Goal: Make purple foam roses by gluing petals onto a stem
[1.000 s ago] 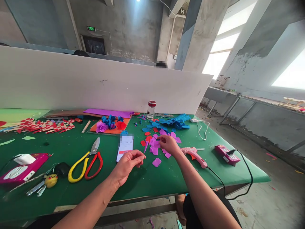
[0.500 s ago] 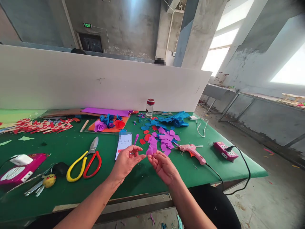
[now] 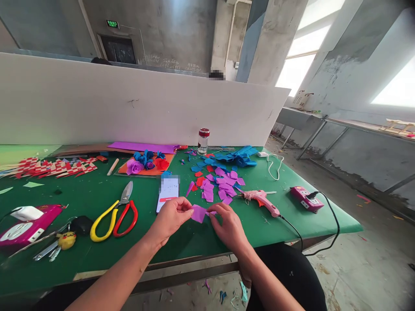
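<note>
In front of me I pinch a small purple paper petal (image 3: 198,214), a squarish piece of crepe-like paper. My left hand (image 3: 173,218) grips its left edge between thumb and forefinger. A narrow purple paper bud (image 3: 190,188) shows just above the left fingers; whether its stem is in that hand is hidden. My right hand (image 3: 226,223) has its thumb and fingers closed at the petal's right side, where the paper narrows. Loose purple paper pieces (image 3: 227,186) lie beyond my hands. Left of them is a phone (image 3: 168,192), partly behind my left hand.
A pink glue gun (image 3: 262,201) lies right, its cord running to a magenta power strip (image 3: 306,199). Scissors (image 3: 125,207) with yellow and red handles lie left. Behind stand a jar (image 3: 203,142), blue paper (image 3: 241,157) and paper roses (image 3: 134,166) against a white board (image 3: 155,108).
The petal is now spread between my hands, which sit slightly farther apart. My right hand has turned palm down. The purple bud has shifted right and tilted. The view has shifted slightly.
</note>
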`<act>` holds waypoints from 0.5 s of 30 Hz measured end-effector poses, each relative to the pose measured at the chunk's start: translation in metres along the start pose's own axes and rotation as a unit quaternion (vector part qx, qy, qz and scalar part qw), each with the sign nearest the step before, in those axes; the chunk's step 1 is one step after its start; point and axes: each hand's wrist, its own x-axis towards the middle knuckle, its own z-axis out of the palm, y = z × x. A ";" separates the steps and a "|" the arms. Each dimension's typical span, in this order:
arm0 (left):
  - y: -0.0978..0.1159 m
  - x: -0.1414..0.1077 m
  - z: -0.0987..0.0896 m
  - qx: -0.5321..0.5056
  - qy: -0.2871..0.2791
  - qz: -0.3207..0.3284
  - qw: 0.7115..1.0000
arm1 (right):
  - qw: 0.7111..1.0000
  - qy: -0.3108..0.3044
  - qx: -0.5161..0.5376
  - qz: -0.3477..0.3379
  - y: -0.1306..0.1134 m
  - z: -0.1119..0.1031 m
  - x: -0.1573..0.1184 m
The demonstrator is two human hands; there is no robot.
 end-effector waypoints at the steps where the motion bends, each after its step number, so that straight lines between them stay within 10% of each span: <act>1: -0.001 0.000 0.000 0.025 -0.019 -0.009 0.999 | 0.996 -0.022 -0.066 -0.049 0.003 -0.005 0.000; 6: -0.014 0.006 0.001 0.154 -0.043 -0.006 0.987 | 0.961 -0.125 -0.193 -0.155 0.015 -0.019 0.007; 15: -0.032 0.016 0.000 0.203 -0.028 0.015 0.979 | 0.991 0.014 -0.112 -0.076 0.019 -0.057 0.008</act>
